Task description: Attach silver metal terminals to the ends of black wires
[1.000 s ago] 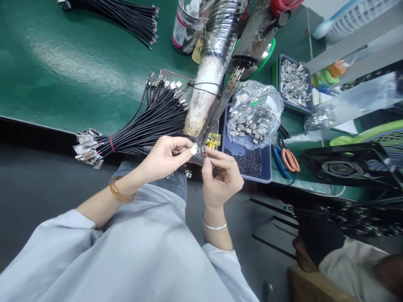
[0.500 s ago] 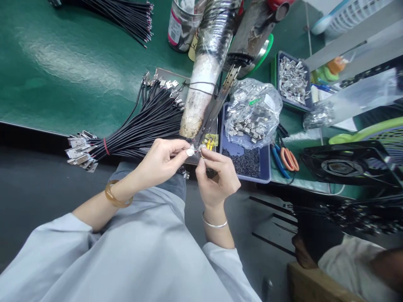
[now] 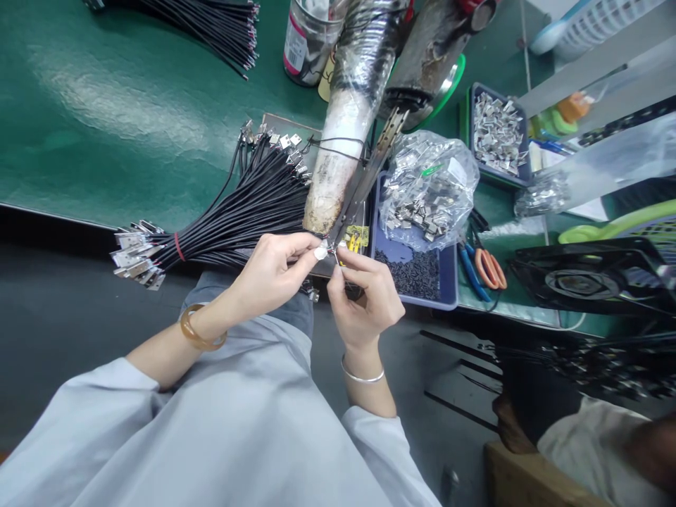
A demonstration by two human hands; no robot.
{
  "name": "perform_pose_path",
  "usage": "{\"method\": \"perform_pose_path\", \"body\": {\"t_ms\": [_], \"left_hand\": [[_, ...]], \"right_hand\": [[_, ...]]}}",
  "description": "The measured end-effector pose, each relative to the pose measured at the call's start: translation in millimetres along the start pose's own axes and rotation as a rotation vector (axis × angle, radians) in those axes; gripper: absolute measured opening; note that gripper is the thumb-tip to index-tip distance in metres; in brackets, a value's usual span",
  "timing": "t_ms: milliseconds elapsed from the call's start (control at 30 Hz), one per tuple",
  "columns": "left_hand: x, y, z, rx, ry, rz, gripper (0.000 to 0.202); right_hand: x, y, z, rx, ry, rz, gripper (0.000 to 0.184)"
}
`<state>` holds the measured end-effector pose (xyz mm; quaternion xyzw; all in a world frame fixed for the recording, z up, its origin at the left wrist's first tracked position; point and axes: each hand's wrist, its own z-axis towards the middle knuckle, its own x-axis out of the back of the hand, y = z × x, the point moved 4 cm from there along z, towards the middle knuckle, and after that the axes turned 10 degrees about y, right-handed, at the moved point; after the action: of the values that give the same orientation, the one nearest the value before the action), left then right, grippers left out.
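Observation:
My left hand [image 3: 274, 271] pinches a small metal clip [image 3: 321, 252] at its fingertips, just under the tip of a soldering iron [image 3: 364, 179]. My right hand [image 3: 362, 292] is closed in a pinch right beside it, holding a thin wire end against the clip; the wire itself is mostly hidden by the fingers. A banded bundle of black wires with metal clips [image 3: 232, 211] lies across the table edge to the left of my hands.
A blue tray [image 3: 446, 278] with small black sleeves holds a plastic bag of metal clips [image 3: 425, 186]. Another tray of clips [image 3: 496, 134] sits behind it. Orange-handled pliers [image 3: 483, 267], a black fan [image 3: 586, 282], a jar [image 3: 309, 39], more wires [image 3: 211, 24]. Another person's sleeve [image 3: 596, 443] is at lower right.
Both hands drifted slightly left and closer together under the iron tip; my right hand's fingers curled tighter around the wire end. The view shifted a little.

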<state>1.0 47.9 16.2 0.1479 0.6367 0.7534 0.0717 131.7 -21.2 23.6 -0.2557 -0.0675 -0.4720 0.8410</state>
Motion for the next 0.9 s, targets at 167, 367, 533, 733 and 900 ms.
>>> {"method": "perform_pose_path", "body": {"t_ms": [167, 367, 533, 733, 900], "left_hand": [[0.7, 1.5, -0.4, -0.015, 0.012, 0.001, 0.026], [1.3, 4.3, 0.6, -0.001, 0.016, -0.007, 0.024], [-0.2, 2.3, 0.0, 0.044, -0.006, -0.037, 0.026], [0.5, -0.4, -1.2, 0.042, -0.026, -0.004, 0.027], [-0.7, -2.0, -3.3, 0.034, 0.007, -0.033, 0.020]], "right_hand": [[-0.1, -1.9, 2.6, 0.025, 0.012, -0.012, 0.018], [0.1, -3.1, 4.5, 0.030, 0.013, -0.031, 0.018], [0.9, -3.8, 1.3, 0.075, -0.008, -0.034, 0.019], [4.2, -3.7, -0.1, 0.078, -0.020, -0.048, 0.018], [6.2, 2.1, 5.1, -0.138, -0.012, 0.024, 0.014]]}}
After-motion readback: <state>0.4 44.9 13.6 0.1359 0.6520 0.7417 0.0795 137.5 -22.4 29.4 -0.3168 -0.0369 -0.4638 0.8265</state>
